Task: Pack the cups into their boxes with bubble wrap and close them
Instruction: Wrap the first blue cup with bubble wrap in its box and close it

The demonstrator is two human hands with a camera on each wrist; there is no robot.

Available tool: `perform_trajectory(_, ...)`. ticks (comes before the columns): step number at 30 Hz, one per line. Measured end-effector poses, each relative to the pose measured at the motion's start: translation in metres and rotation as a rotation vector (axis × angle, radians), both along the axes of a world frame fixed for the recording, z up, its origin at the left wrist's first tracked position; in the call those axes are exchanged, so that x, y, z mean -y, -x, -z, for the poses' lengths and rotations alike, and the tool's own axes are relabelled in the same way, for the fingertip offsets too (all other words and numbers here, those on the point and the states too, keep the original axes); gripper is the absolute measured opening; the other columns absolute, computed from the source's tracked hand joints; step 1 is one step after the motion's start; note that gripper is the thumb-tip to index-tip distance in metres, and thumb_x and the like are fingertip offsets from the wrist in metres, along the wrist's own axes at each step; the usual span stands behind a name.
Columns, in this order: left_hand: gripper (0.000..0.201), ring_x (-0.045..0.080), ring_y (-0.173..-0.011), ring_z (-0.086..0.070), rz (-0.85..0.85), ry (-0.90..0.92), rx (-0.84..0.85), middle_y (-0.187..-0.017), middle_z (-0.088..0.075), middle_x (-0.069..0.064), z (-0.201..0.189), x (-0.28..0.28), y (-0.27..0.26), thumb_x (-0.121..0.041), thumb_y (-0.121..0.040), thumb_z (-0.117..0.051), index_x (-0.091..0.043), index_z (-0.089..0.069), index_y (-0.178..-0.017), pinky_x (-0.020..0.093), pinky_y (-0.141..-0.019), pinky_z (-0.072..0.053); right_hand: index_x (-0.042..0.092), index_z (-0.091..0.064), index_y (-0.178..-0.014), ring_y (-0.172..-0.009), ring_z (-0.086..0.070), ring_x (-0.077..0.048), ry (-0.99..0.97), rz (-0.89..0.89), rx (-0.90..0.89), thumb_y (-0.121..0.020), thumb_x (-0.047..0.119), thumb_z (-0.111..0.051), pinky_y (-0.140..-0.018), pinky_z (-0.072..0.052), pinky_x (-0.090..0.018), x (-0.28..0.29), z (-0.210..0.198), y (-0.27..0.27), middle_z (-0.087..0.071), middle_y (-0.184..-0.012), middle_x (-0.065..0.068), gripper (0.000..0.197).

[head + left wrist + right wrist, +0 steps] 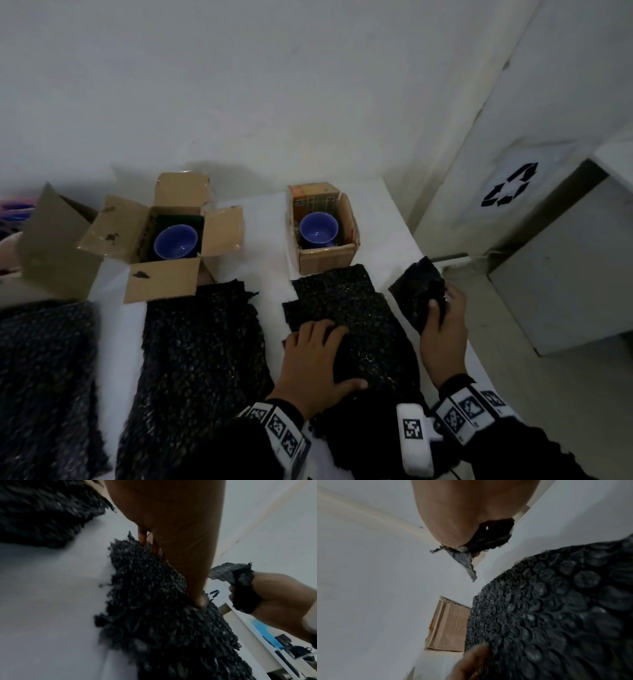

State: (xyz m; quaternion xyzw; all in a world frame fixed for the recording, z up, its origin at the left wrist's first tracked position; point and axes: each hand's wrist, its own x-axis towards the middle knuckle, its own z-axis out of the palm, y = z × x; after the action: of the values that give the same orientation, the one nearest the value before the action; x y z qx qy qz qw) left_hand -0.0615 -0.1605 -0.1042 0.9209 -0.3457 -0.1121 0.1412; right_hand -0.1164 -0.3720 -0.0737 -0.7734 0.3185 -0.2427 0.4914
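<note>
Two blue cups sit in open cardboard boxes at the back of the white table: one cup (175,242) in the left box (164,240), the other cup (318,229) in the smaller right box (325,262). A black bubble wrap sheet (356,308) lies in front of the right box. My left hand (317,356) presses flat on this sheet (154,601). Off the table's right edge, my right hand (442,325) grips a small torn piece of black bubble wrap (418,294), seen as a crumpled scrap (488,539) in the right wrist view.
A second black sheet (202,359) lies before the left box, and a third (41,377) at the far left. Another cardboard box (51,246) stands at the left. A grey bin (565,274) with a recycling sign (510,185) stands right of the table.
</note>
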Motion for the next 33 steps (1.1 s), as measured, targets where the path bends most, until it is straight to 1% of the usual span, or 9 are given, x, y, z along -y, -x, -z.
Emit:
perform_trajectory(3,0.042,0.021,-0.113,-0.048,-0.005,0.045,0.087,-0.121,-0.053,-0.009,0.008,0.005,-0.005,-0.064,-0.081,-0.050,-0.031,-0.063,-0.104,0.038,-0.090,-0.038,0.010,-0.041,-0.140,-0.096,-0.051,-0.016,-0.007,-0.057,-0.025,-0.104,0.017,-0.038,-0.078,-0.041,-0.027,0.009,-0.001,-0.002,-0.053,-0.112,0.000,0.036)
perform_trajectory(6,0.021,0.015,-0.095,-0.053,-0.021,0.186,0.170,-0.100,-0.062,-0.016,0.014,0.004,-0.009,-0.048,-0.085,-0.055,-0.030,-0.066,-0.081,0.030,-0.078,-0.035,0.010,-0.049,-0.133,-0.097,-0.053,-0.015,0.021,-0.101,-0.053,-0.104,0.018,-0.040,-0.070,-0.040,-0.011,0.018,0.000,-0.004,-0.056,-0.112,0.000,0.031)
perform_trajectory(12,0.022,0.010,-0.093,-0.057,-0.051,0.560,0.168,-0.090,-0.068,-0.011,-0.017,0.000,-0.029,-0.029,-0.093,-0.060,-0.021,-0.067,-0.075,0.030,-0.082,-0.045,0.014,-0.056,-0.124,-0.099,-0.056,-0.011,-0.019,-0.013,0.058,-0.102,0.023,-0.047,-0.074,-0.040,-0.006,0.025,-0.011,-0.018,-0.060,-0.107,0.003,0.026)
perform_trajectory(17,0.029,0.004,-0.063,-0.059,-0.315,0.821,0.044,-0.065,-0.059,-0.008,-0.061,-0.008,-0.052,-0.041,-0.093,-0.057,-0.018,-0.056,-0.076,0.031,-0.055,-0.049,0.014,-0.054,-0.120,-0.097,-0.058,-0.010,-0.120,0.025,0.198,-0.103,0.025,-0.046,-0.076,-0.044,-0.009,0.021,-0.033,-0.050,-0.059,-0.102,0.008,0.021)
perform_trajectory(19,0.028,0.007,-0.055,-0.057,-0.345,0.798,0.054,-0.061,-0.057,-0.007,-0.073,-0.013,-0.068,-0.044,-0.093,-0.057,-0.019,-0.052,-0.082,0.033,-0.049,-0.047,0.017,-0.052,-0.117,-0.095,-0.059,-0.008,-0.234,-0.008,0.269,-0.102,0.020,-0.048,-0.077,-0.047,-0.016,0.019,-0.042,-0.071,-0.059,-0.103,0.007,0.016)
perform_trajectory(22,0.013,0.012,-0.070,-0.062,-0.270,0.723,0.063,-0.085,-0.063,-0.008,-0.083,-0.023,-0.102,-0.029,-0.098,-0.054,-0.022,-0.055,-0.109,0.036,-0.059,-0.052,0.022,-0.040,-0.119,-0.094,-0.053,-0.019,-0.348,-0.111,0.327,-0.082,0.011,-0.049,-0.078,-0.045,-0.035,0.014,-0.057,-0.104,-0.051,-0.104,-0.002,0.040)
perform_trajectory(26,0.027,0.017,-0.078,-0.057,-0.129,0.484,0.061,-0.097,-0.052,-0.003,-0.085,-0.027,-0.150,-0.021,-0.099,-0.046,-0.020,-0.064,-0.119,0.043,-0.068,-0.053,0.022,-0.036,-0.114,-0.079,-0.054,-0.001,-0.119,-0.231,0.177,-0.080,-0.003,-0.050,-0.069,-0.044,-0.031,0.006,-0.078,-0.158,-0.052,-0.096,0.004,0.044)
perform_trajectory(30,0.051,0.012,-0.091,-0.051,-0.066,0.333,-0.027,-0.103,-0.047,-0.004,-0.087,-0.022,-0.180,-0.054,-0.089,-0.057,-0.021,-0.057,-0.127,0.028,-0.079,-0.049,0.024,-0.058,-0.105,-0.096,-0.056,-0.024,0.362,-0.440,-0.063,-0.078,-0.001,-0.056,-0.082,-0.049,-0.037,0.008,-0.065,-0.208,-0.060,-0.105,-0.004,0.037)
perform_trajectory(33,0.049,0.018,-0.106,-0.047,0.010,0.127,0.022,-0.112,-0.048,-0.001,-0.080,-0.014,-0.195,-0.050,-0.090,-0.058,-0.022,-0.054,-0.130,0.029,-0.087,-0.044,0.026,-0.065,-0.106,-0.101,-0.051,-0.028,0.707,-0.517,-0.247,-0.080,0.007,-0.057,-0.081,-0.044,-0.039,0.004,-0.051,-0.232,-0.065,-0.104,-0.003,0.033)
